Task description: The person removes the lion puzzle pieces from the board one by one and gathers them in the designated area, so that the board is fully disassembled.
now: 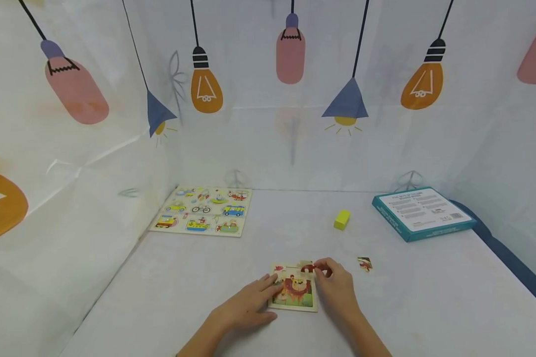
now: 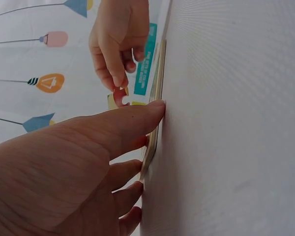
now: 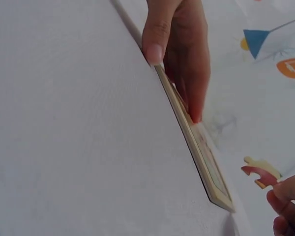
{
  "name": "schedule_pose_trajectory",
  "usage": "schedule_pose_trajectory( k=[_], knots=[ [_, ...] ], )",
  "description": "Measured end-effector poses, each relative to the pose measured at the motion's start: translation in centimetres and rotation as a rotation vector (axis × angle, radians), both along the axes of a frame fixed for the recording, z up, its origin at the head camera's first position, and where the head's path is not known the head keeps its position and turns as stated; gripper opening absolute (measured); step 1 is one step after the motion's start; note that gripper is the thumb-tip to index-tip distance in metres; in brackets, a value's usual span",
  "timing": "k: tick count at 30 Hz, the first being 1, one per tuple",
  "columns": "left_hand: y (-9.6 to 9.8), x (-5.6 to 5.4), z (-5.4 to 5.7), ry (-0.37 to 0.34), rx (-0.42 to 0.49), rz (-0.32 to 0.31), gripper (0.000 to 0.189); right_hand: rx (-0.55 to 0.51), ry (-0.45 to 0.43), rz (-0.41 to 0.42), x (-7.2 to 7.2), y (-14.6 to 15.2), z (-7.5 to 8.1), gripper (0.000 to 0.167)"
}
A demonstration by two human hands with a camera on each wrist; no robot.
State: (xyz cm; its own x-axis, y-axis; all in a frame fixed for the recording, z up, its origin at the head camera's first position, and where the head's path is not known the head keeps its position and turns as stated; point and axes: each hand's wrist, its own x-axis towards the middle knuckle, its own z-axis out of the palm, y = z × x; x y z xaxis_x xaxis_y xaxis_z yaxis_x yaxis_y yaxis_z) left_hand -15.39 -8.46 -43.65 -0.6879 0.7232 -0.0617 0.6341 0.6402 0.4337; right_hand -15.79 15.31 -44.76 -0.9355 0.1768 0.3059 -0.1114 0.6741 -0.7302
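A small wooden jigsaw board point(image 1: 314, 297) with a lion picture lies on the white table. My left hand point(image 1: 250, 303) rests on its left side, fingers stretched over the picture. In the left wrist view, the thumb lies along the edge of the board. Between thumb and fingertip, my right hand point(image 1: 338, 290) pinches a red and cream jigsaw piece point(image 3: 263, 173). This piece is held over the top right part of the board, raised above it in the right wrist view. Another loose jigsaw piece point(image 1: 365, 264) lies on the table, to the right of the right hand.
A larger picture board point(image 1: 212, 212) with vehicles lies at the back left. Toward the back right are a yellow block point(image 1: 341, 219) and a teal and white box point(image 1: 424, 214). A white sheet printed with lamps point(image 1: 259, 139) hangs behind the table.
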Motion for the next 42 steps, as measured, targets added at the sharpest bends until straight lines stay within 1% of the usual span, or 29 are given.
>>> schedule_pose_trajectory(
  k=[3, 9, 13, 18, 21, 25, 29, 35, 42],
  knots=[
    [0.0, -0.1, 0.0, 0.006, -0.001, -0.006, 0.063, -0.003, 0.012, -0.024, 0.0, 0.7, 0.5, 0.009],
    [0.0, -0.3, 0.0, 0.01, -0.009, -0.005, 0.063, -0.023, -0.044, -0.104, -0.4, 2.2, 1.0, 0.008],
    [0.0, -0.3, 0.2, 0.0, -0.008, 0.003, 0.064, -0.017, -0.034, -0.127, -0.8, 3.1, 0.8, 0.008],
    [0.1, 0.0, 0.4, -0.022, -0.008, 0.007, 0.063, 0.006, -0.009, -0.146, -1.3, 4.2, -0.1, 0.008],
    [0.1, 0.2, 0.5, -0.026, -0.009, 0.006, 0.063, 0.008, -0.049, -0.157, -1.5, 4.6, -0.5, 0.009],
    [0.1, 0.2, 0.4, -0.027, -0.012, 0.007, 0.063, -0.017, -0.12, -0.17, -1.5, 5.2, -0.6, 0.013],
    [0.1, 0.2, 0.2, -0.027, -0.014, 0.01, 0.063, -0.02, -0.147, -0.165, -1.5, 5.7, -0.5, 0.016],
    [0.0, 0.3, 0.1, -0.03, -0.018, 0.007, 0.063, -0.006, -0.137, -0.16, -1.6, 6.5, -0.7, 0.017],
    [0.0, 0.1, 0.0, -0.026, -0.016, 0.014, 0.063, 0.006, -0.098, -0.183, -1.9, 6.9, -1.1, 0.016]
  ],
)
